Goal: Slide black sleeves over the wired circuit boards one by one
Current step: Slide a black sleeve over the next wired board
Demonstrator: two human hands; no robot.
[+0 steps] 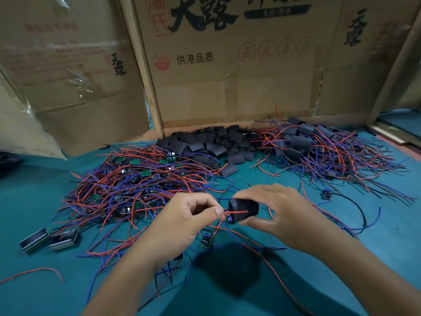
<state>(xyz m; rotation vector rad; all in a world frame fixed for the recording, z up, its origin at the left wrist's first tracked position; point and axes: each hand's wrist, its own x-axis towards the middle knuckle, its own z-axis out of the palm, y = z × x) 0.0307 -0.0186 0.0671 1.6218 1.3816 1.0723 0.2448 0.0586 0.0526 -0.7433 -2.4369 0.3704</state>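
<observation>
My right hand (276,209) holds a black sleeve (245,210) between thumb and fingers, above the teal table. My left hand (193,215) pinches the red wire (237,211) of a circuit board (230,218) whose blue end shows at the sleeve's left mouth. A pile of bare wired boards (136,179) lies to the left. Loose black sleeves (211,142) are heaped at the back centre. Sleeved boards with wires (319,147) lie at the back right.
Cardboard boxes (227,65) wall off the back of the teal table (387,247). Two metal clips (49,240) lie at the left. A loose board (206,240) lies below my hands, another (326,194) at the right. A stray red wire (41,271) lies front left.
</observation>
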